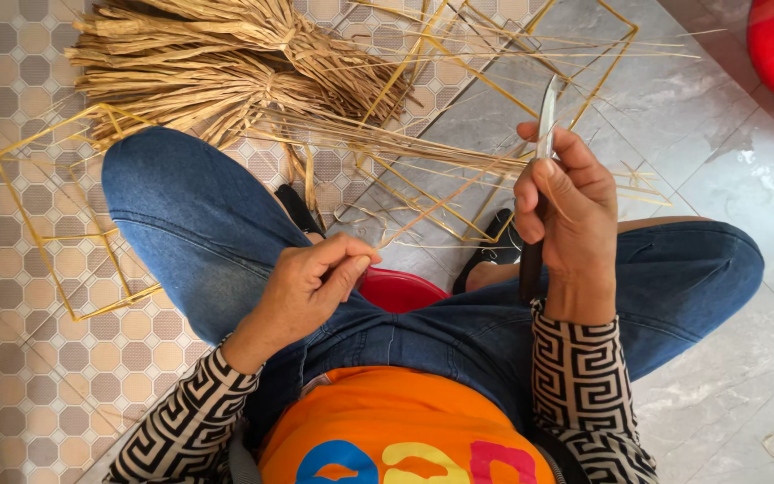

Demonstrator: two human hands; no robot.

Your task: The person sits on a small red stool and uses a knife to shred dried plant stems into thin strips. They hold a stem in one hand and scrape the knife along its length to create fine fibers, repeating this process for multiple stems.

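— Item held in the right hand?
— A knife: dark handle running down through the closed fist, narrow pale blade pointing up and away, near upright.
— And the left hand?
— A thin yellow bamboo strip, pinched at its near end between thumb and fingertips above the knee, slanting up toward the knife blade.

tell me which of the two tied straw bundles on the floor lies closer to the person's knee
The lower straw bundle, lying just beyond the left knee. The upper straw bundle lies farther off, near the top edge of the view.
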